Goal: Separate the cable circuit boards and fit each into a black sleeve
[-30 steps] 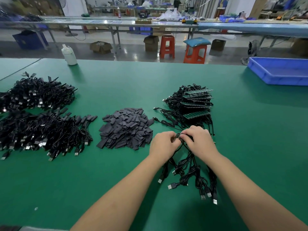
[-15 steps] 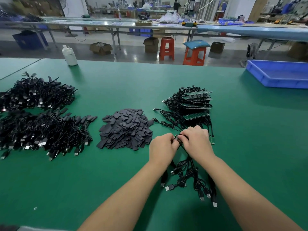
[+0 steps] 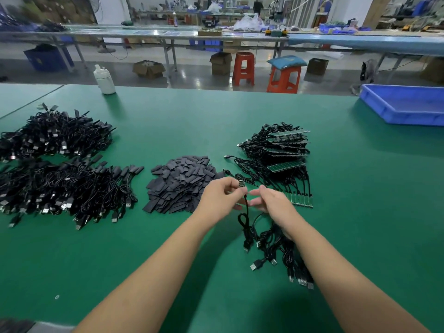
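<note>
So right now the left hand point(image 3: 222, 197) is pinching one small circuit board point(image 3: 241, 184) between thumb and fingertips, held up just above centre of the frame with its black cable point(image 3: 246, 219) dangling straight down to the USB plug – looks like this one has just been split off from its strip. The right hand point(image 3: 272, 200) is just beside it, fingers loosely spread and pinching nothing that I can make out; it hovers over the strip of joined boards point(image 3: 301, 200), which lies on the green table point(image 3: 360, 188) right of centre with its own cables trailing toward the lower right.

My guess at why it's held like that: gripping the board by its edges keeps the end free so a sleeve can slide on. The pile of black sleeves point(image 3: 182, 183) sits directly left of the left hand, touching distance, so grabbing one is a tiny move.

Further up on the right is the stack of unseparated boards point(image 3: 286, 150), green strips layered with cables bunched under them – that's the feed pile, and there's plenty left. Over on the left side of the frame are two big heaps of finished cables point(image 3: 60, 179), which appear to already have sleeves on.

Judging from this, next up is picking a sleeve. Main risk is the dangling cable snagging the others.
</note>
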Tool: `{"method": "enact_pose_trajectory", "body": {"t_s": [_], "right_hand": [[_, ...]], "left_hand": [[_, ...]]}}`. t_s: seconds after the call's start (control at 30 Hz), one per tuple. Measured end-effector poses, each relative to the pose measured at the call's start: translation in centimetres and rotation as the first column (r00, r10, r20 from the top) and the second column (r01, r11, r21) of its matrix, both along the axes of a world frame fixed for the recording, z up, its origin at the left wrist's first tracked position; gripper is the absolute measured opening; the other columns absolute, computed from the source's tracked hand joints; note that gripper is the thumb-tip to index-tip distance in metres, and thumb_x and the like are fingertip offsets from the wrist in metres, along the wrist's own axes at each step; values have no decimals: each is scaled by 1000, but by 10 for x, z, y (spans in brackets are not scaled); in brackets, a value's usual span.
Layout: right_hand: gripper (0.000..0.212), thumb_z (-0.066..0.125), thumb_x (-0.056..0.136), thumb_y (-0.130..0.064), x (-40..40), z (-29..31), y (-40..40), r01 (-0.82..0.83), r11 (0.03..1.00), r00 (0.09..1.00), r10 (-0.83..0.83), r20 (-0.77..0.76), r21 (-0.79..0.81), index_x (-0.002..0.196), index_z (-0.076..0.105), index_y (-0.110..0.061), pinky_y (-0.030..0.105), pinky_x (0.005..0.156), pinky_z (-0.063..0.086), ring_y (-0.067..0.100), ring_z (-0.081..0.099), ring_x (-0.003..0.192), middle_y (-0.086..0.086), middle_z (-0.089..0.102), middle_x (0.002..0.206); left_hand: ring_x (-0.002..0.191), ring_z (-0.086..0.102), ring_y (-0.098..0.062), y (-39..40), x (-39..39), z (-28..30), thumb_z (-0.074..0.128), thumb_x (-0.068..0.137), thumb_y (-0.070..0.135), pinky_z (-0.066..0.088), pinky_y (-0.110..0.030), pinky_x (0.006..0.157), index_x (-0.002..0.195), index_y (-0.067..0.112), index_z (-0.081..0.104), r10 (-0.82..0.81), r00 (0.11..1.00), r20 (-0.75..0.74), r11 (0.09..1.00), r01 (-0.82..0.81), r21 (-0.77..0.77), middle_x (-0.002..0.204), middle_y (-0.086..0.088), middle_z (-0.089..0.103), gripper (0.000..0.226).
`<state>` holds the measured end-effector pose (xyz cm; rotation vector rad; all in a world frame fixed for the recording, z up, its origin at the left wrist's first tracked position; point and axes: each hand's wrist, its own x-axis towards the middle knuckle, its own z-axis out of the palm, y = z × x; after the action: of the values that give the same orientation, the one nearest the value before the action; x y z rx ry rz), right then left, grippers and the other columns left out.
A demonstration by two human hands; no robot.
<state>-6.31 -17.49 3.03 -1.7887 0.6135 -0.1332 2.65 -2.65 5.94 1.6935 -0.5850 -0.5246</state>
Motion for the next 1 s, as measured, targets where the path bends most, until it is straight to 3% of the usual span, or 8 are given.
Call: {"method": "enact_pose_trajectory", "body": {"t_s": [0.07,0.13,0.3,0.47,0.57,0.67,0.83,1.0], "right_hand": [[44,37,104,-48,1,-4,15,-63,962,998,53,44,264,112,68,-18,34,89,54,19,72,86,6,71,79],[42,45,101,-50,0,-10,27,-104,945,993,81,86,309,106,71,-18,31,71,55,20,65,66,0,52,62],[24,58,98,-37,8,-22,48,-57,960,992,25,121,275,94,75,-21,22,41,21,12,21,44,-6,24,51],[17,64,95,-29,18,-31,69,61,988,997,-66,32,141,86,75,-21,11,39,28,0,38,36,-16,47,40],[19,60,95,-30,22,-39,77,103,986,995,-102,-17,131,85,72,-20,18,44,36,6,41,38,-14,56,52],[19,56,98,-28,23,-46,85,86,982,995,-75,-70,168,90,70,-18,23,49,49,10,51,40,-7,71,86],[15,57,97,-15,14,-60,84,89,981,996,-83,-40,173,88,69,-14,44,71,62,13,61,52,5,75,87],[16,52,99,-7,10,-68,84,105,983,994,-102,-29,148,108,65,-12,38,69,62,12,61,54,4,73,94]], "left_hand": [[63,61,-14,5,3,0,70,90,23,54,-27,65,75,15,65,-9,988,156,995,-7,104,71,1,71,18],[55,46,-10,13,6,-2,70,88,26,39,-24,55,66,17,63,6,981,192,990,-33,140,57,9,60,25],[45,43,-12,35,10,-19,66,90,18,34,-19,46,72,5,64,81,989,-120,995,-73,67,61,3,66,22],[44,50,-15,50,17,-44,61,95,14,43,-24,44,92,1,65,107,935,-338,994,-90,65,75,-10,72,13],[53,58,-12,63,32,-60,61,94,31,44,-24,55,89,14,67,194,981,26,936,-193,295,73,2,74,18],[80,63,-14,91,58,-70,58,94,34,50,-30,74,96,23,67,274,859,433,774,-464,430,88,6,69,14],[106,56,-29,134,97,-95,55,97,25,49,-43,93,132,10,54,247,821,515,616,-543,570,125,-13,51,38],[96,57,-31,150,109,-103,52,100,26,49,-40,84,126,9,61,201,820,537,558,-546,625,122,-13,50,33]]}}
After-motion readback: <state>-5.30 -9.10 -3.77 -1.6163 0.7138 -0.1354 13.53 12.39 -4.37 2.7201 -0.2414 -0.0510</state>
